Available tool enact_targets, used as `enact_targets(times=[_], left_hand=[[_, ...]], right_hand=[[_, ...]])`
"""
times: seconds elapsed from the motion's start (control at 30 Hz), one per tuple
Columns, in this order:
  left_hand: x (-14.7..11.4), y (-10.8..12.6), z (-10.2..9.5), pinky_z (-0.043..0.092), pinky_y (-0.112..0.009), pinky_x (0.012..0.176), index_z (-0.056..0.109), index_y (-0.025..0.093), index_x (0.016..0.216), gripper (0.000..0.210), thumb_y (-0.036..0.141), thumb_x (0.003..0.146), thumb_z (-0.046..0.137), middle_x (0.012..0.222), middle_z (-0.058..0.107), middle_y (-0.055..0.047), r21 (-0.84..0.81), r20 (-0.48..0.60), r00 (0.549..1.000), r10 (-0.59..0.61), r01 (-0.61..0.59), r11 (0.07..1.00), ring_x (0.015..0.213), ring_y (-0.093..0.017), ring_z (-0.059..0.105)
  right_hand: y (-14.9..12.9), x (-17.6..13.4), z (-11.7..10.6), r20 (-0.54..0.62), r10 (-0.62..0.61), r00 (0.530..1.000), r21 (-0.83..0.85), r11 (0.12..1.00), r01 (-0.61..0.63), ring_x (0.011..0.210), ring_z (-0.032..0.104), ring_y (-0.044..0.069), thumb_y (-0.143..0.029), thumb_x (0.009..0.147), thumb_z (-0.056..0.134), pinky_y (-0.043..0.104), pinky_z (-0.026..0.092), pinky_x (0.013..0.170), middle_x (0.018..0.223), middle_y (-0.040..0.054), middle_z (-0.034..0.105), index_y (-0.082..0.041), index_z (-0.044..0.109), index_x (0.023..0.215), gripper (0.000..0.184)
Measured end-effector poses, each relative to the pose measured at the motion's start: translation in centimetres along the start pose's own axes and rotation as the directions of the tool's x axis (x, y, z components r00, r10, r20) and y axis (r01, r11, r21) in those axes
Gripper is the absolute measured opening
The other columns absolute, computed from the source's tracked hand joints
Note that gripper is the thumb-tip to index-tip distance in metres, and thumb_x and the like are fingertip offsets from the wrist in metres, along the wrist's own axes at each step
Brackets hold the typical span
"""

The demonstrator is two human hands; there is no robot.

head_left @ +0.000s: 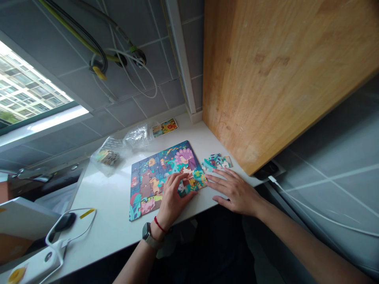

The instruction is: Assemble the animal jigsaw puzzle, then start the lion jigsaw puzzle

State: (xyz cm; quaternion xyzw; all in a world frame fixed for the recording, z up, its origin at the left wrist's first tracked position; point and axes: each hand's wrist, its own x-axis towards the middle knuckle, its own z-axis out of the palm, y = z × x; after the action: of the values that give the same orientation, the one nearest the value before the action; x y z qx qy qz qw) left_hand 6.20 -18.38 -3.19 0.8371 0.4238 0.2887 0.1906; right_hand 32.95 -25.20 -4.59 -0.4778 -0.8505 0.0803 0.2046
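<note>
A colourful jigsaw puzzle (148, 179) with animals and plants, largely joined together, lies on the white table. My left hand (172, 196) rests over its front right part, thumb and index finger apart; some pieces are covered by it. Fingers outstretched, my right hand (235, 189) lies at the puzzle's right edge, its fingertips near the border. Just beyond those fingers is a small group of loose puzzle pieces (217, 161), some overlapping. I see nothing gripped in either hand.
A clear plastic bag (108, 156) with pieces inside, a crumpled clear wrapper (137, 136) and a picture card (165, 127) lie at the back. A wooden panel (266, 79) rises at the right. A white power strip (38, 260) and cable occupy the left front.
</note>
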Motion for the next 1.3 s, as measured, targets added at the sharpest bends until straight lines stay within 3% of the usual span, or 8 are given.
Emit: enact_targets(times=[0.1, 0.2, 0.33, 0.43, 0.83, 1.03, 1.3], left_hand=[[-1.0, -0.7, -1.8, 0.052, -0.047, 0.104, 0.061, 0.027, 0.131, 0.048, 0.040, 0.089, 0.079, 0.127, 0.065, -0.009, 0.026, -0.040, 0.999, 0.027, -0.026, 0.999, 0.122, -0.028, 0.061], [-3.0, -2.6, -4.9, 0.050, -0.049, 0.108, 0.061, 0.028, 0.133, 0.049, 0.044, 0.090, 0.078, 0.127, 0.066, -0.009, 0.097, -0.076, 0.997, 0.011, -0.003, 0.995, 0.125, -0.029, 0.060], [-6.0, -5.7, -9.0, 0.054, -0.048, 0.102, 0.063, 0.028, 0.129, 0.050, 0.051, 0.087, 0.079, 0.125, 0.068, -0.009, 0.172, -0.123, 0.986, -0.112, 0.132, 0.976, 0.121, -0.031, 0.063], [-7.4, -6.7, -10.3, 0.055, -0.050, 0.101, 0.062, 0.028, 0.130, 0.052, 0.054, 0.087, 0.077, 0.125, 0.068, -0.009, 0.179, -0.127, 0.977, -0.174, 0.195, 0.964, 0.119, -0.031, 0.063], [-6.8, -6.0, -7.4, 0.057, -0.048, 0.103, 0.078, 0.031, 0.113, 0.024, 0.044, 0.092, 0.075, 0.120, 0.069, -0.007, 0.135, -0.034, 0.999, -0.012, 0.017, 0.991, 0.119, -0.029, 0.065], [-7.0, -6.8, -7.5, 0.054, -0.055, 0.108, 0.079, 0.034, 0.115, 0.025, 0.043, 0.093, 0.075, 0.121, 0.067, -0.008, 0.180, -0.007, 1.000, 0.015, -0.014, 0.984, 0.126, -0.031, 0.060], [-7.6, -7.5, -8.0, 0.054, -0.059, 0.109, 0.077, 0.037, 0.121, 0.027, 0.032, 0.095, 0.071, 0.139, 0.064, -0.007, 0.245, 0.030, 0.998, 0.046, -0.052, 0.968, 0.139, -0.033, 0.053]], right_hand=[[0.0, 0.0, 0.0, -0.005, -0.002, 1.000, -0.008, 1.000, 0.002, 0.148, 0.046, 0.031, -0.038, 0.101, 0.061, 0.056, 0.035, 0.121, 0.158, 0.0020, 0.054, -0.029, 0.057, 0.149, 0.050], [0.1, 0.0, 0.1, -0.008, -0.011, 1.000, -0.024, 1.000, 0.011, 0.146, 0.047, 0.032, -0.037, 0.100, 0.061, 0.057, 0.037, 0.119, 0.158, 0.0022, 0.054, -0.030, 0.056, 0.149, 0.050], [0.2, 0.0, 0.2, -0.011, -0.028, 1.000, -0.045, 0.999, 0.028, 0.146, 0.048, 0.032, -0.036, 0.101, 0.060, 0.058, 0.040, 0.117, 0.158, 0.0019, 0.053, -0.030, 0.056, 0.149, 0.049], [0.3, 0.0, 0.2, -0.016, -0.045, 0.999, -0.047, 0.998, 0.044, 0.146, 0.048, 0.032, -0.037, 0.101, 0.059, 0.057, 0.040, 0.117, 0.158, 0.0019, 0.053, -0.030, 0.055, 0.150, 0.050], [0.4, 0.0, 0.3, -0.035, -0.056, 0.998, -0.046, 0.997, 0.054, 0.144, 0.050, 0.032, -0.037, 0.101, 0.059, 0.057, 0.041, 0.117, 0.157, 0.0035, 0.055, -0.030, 0.055, 0.151, 0.051], [0.4, 0.0, 0.4, -0.037, -0.052, 0.998, -0.047, 0.998, 0.050, 0.145, 0.050, 0.033, -0.037, 0.101, 0.059, 0.057, 0.041, 0.117, 0.157, 0.0029, 0.055, -0.030, 0.056, 0.149, 0.049], [0.5, 0.0, 0.4, -0.042, -0.050, 0.998, -0.030, 0.998, 0.049, 0.144, 0.051, 0.033, -0.038, 0.100, 0.061, 0.058, 0.041, 0.117, 0.156, 0.0023, 0.055, -0.031, 0.056, 0.150, 0.050]])
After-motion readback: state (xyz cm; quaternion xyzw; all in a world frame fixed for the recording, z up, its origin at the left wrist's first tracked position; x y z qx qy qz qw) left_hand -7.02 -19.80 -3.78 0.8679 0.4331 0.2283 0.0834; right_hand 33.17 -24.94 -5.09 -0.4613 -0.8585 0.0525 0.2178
